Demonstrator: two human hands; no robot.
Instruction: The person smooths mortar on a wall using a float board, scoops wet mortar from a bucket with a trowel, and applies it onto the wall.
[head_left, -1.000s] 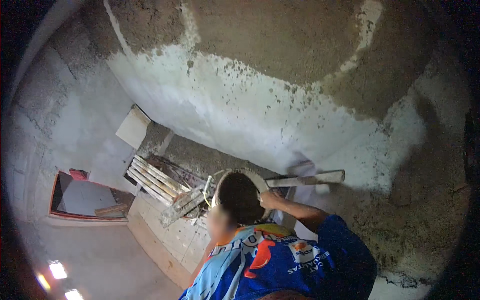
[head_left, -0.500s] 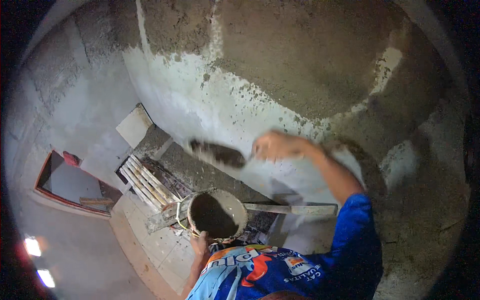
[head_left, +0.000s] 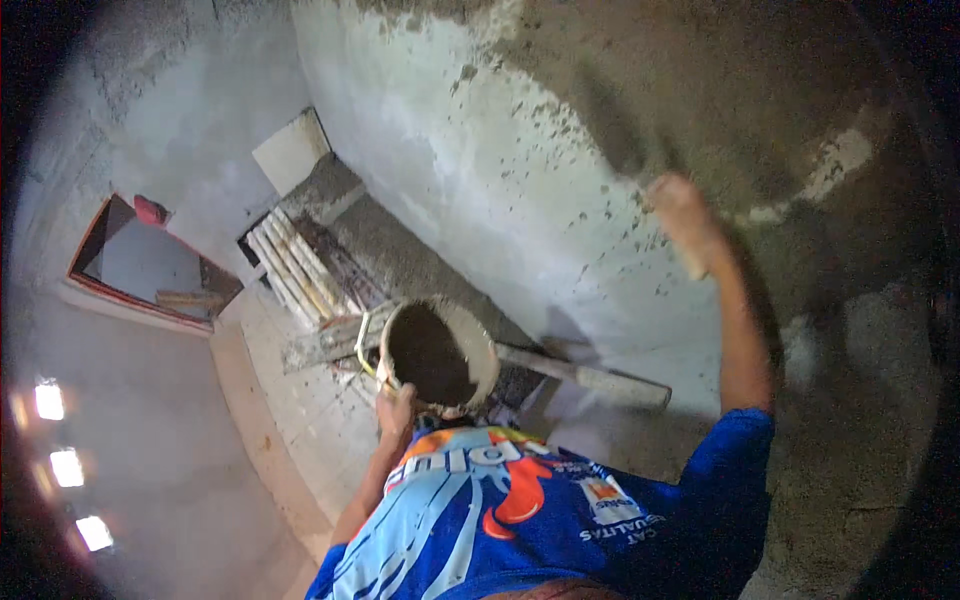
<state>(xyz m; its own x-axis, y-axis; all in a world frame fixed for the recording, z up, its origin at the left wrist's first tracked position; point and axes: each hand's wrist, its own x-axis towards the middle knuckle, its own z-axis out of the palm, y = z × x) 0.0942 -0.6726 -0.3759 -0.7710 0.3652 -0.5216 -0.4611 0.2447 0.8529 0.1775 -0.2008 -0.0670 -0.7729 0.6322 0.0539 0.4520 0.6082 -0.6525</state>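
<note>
My left hand (head_left: 396,404) is closed on the near rim of a pale bucket (head_left: 483,362), which tilts and holds dark wet mortar (head_left: 428,350). Its yellowish-white handle (head_left: 362,345) hangs at the left side. Out to the right, my right hand (head_left: 684,215) is closed round a trowel's grip, whose light end shows below the fist. The dark trowel blade (head_left: 612,128), a little blurred, points up and left against the wall. There, brown plaster (head_left: 740,80) meets the bare whitish wall (head_left: 450,150), which is dotted with splashes.
A long mortar-caked board (head_left: 620,386) lies behind the bucket and sticks out to its right. Several pale poles (head_left: 285,265) lie to the left. A square panel (head_left: 290,152) leans in the corner. Further left are a framed opening (head_left: 150,265) and a tiled floor (head_left: 290,400).
My right hand has swung the trowel up and right, from above the bucket to the plaster's edge. The bucket stays in my left hand. The whole view has shifted.
</note>
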